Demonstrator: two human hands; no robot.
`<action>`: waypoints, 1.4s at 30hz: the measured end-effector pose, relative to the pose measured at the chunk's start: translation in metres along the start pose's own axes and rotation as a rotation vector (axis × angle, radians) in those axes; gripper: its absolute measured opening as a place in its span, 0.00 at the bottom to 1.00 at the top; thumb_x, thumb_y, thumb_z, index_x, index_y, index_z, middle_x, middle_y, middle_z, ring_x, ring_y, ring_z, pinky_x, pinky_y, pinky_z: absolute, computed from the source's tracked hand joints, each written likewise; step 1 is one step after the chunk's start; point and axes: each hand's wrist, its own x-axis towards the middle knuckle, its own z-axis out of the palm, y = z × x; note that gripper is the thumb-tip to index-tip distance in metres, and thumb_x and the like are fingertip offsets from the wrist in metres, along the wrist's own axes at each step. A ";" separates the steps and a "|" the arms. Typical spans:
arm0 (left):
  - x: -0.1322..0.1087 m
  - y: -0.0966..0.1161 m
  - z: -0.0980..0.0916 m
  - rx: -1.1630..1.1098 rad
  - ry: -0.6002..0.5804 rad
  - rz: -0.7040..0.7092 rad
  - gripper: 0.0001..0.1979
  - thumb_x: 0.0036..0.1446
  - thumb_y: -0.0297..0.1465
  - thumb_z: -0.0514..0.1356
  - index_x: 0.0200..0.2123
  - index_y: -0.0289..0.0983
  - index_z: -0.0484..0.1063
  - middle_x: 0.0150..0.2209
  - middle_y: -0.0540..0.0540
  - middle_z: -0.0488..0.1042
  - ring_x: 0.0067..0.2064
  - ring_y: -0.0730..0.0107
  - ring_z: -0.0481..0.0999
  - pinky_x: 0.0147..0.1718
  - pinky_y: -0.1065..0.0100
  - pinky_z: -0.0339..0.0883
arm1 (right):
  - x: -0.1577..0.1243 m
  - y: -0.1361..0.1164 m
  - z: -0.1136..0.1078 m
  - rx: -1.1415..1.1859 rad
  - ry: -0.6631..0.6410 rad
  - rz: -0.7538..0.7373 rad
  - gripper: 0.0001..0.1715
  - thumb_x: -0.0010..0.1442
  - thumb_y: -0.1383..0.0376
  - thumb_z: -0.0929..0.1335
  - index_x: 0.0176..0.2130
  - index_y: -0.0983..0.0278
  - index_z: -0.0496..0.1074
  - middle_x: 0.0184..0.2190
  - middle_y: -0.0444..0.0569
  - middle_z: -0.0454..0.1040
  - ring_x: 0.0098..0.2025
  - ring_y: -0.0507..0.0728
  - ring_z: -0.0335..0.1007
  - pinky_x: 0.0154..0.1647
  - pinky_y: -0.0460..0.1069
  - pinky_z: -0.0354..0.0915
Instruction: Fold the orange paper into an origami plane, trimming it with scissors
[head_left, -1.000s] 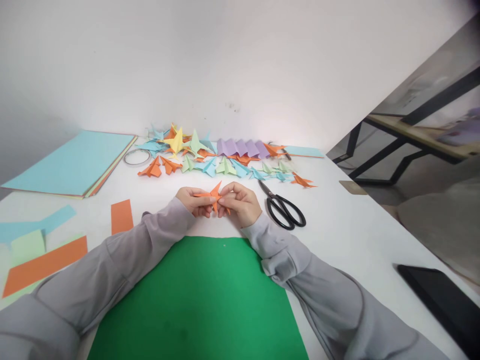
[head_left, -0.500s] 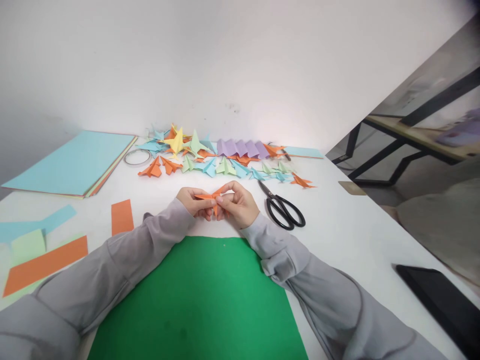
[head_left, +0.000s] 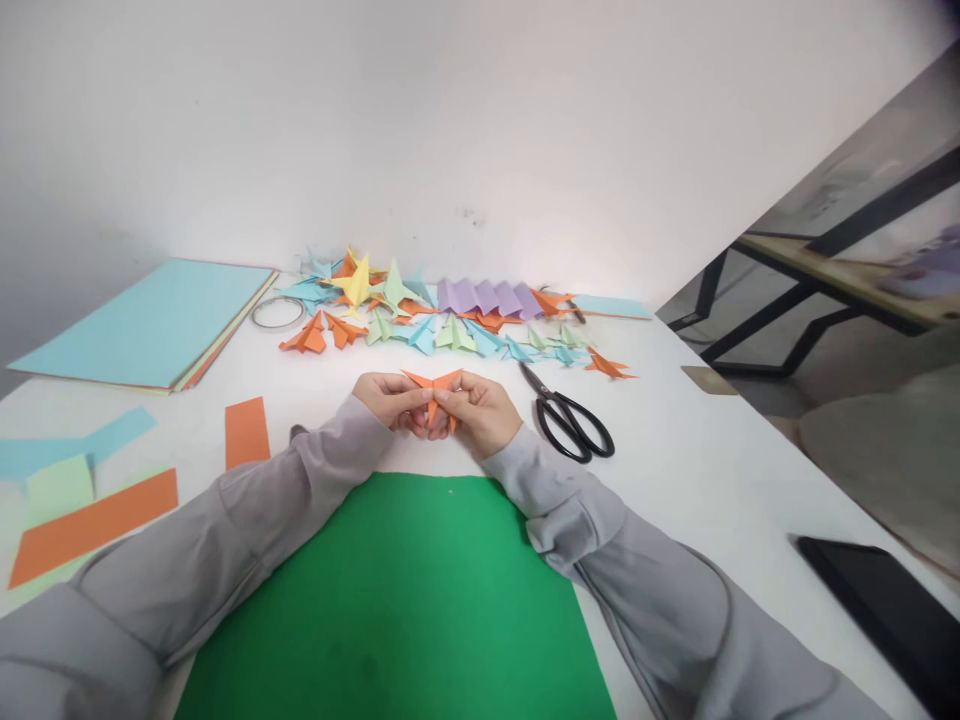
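A small folded orange paper piece (head_left: 433, 384) with pointed tips is pinched between both hands, above the white table just beyond the green sheet (head_left: 405, 600). My left hand (head_left: 391, 400) grips its left side with thumb and fingers. On the other side, my right hand (head_left: 480, 408) pinches it, the thumb at the middle. The fingers cover part of its lower portion. Black-handled scissors (head_left: 574, 420) lie to the right of my right hand. Behind the hands are several folded paper shapes, among them a yellow one (head_left: 357, 284) and a purple pleated strip (head_left: 491, 298).
At the back left lies a stack of coloured sheets (head_left: 142, 320), beside a wire coil (head_left: 277, 312). Orange strips (head_left: 94, 527) and other paper pieces are at the left. A black tablet-like device (head_left: 885, 600) rests at the right edge.
The orange piece has turned between my fingers, and its two upper tips now spread left and right. My right hand's raised forefinger has come down. The view has shifted slightly.
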 end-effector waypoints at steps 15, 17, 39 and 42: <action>-0.003 0.001 0.002 0.036 0.048 0.053 0.13 0.38 0.34 0.68 0.21 0.30 0.72 0.13 0.51 0.69 0.14 0.76 0.68 0.15 0.74 0.64 | 0.000 -0.005 0.003 -0.010 0.033 0.117 0.21 0.41 0.54 0.74 0.21 0.67 0.65 0.13 0.47 0.73 0.14 0.52 0.69 0.13 0.42 0.60; -0.003 0.000 0.002 0.043 0.038 0.045 0.12 0.38 0.34 0.68 0.21 0.30 0.72 0.13 0.51 0.69 0.14 0.76 0.68 0.14 0.75 0.62 | 0.000 -0.004 0.002 -0.022 0.031 0.113 0.21 0.42 0.54 0.73 0.23 0.67 0.65 0.13 0.47 0.73 0.14 0.52 0.69 0.13 0.43 0.61; 0.001 0.008 0.001 -0.103 -0.033 -0.124 0.09 0.46 0.24 0.63 0.16 0.28 0.70 0.11 0.46 0.69 0.13 0.75 0.68 0.14 0.75 0.63 | 0.002 -0.009 0.004 -0.013 0.032 0.213 0.21 0.42 0.53 0.73 0.22 0.70 0.70 0.14 0.48 0.73 0.14 0.52 0.70 0.11 0.41 0.61; 0.002 0.007 0.000 -0.107 -0.057 -0.114 0.09 0.45 0.25 0.63 0.17 0.28 0.70 0.12 0.46 0.70 0.14 0.75 0.69 0.16 0.75 0.65 | 0.002 -0.008 0.002 -0.022 -0.004 0.192 0.21 0.43 0.53 0.73 0.21 0.70 0.71 0.15 0.49 0.74 0.14 0.50 0.69 0.12 0.41 0.62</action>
